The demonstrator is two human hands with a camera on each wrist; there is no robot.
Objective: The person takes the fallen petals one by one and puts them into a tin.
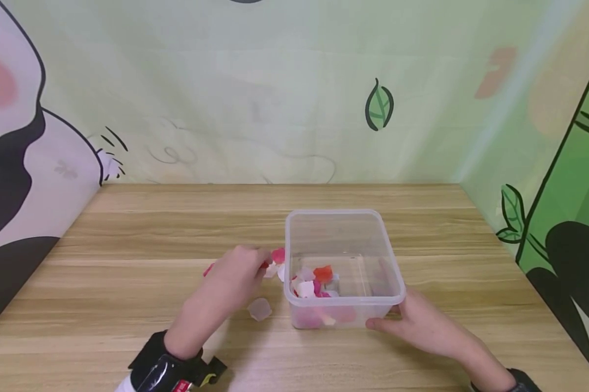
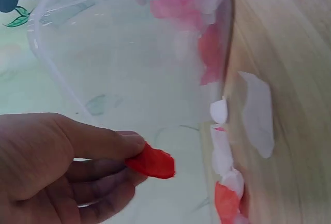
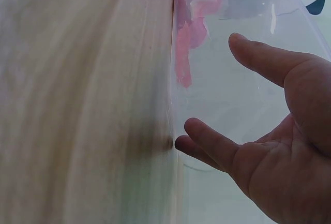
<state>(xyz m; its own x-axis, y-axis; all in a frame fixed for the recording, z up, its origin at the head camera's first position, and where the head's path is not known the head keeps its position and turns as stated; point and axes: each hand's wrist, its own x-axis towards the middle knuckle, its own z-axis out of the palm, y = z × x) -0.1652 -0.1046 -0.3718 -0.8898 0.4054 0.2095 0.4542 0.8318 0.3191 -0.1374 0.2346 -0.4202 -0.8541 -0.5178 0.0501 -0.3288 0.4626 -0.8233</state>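
Note:
My left hand (image 1: 237,272) pinches a red petal (image 2: 155,163) between thumb and fingers, just left of a clear plastic box (image 1: 344,301). Inside the box lie several petals, among them an orange-red petal (image 1: 323,274) and white and pink ones. My right hand (image 1: 424,326) is at the box's front right corner, thumb spread apart from fairly straight fingers, as the right wrist view shows. Whether its fingertips press the box I cannot tell. A pale petal (image 1: 260,309) lies on the table in front of my left hand.
More loose petals lie left of the box, including a pink petal (image 1: 278,255) close to its wall and a red one (image 1: 208,269) beyond my left forearm. The wooden table (image 1: 142,283) meets a printed cloth backdrop (image 1: 255,109) at the back and sides.

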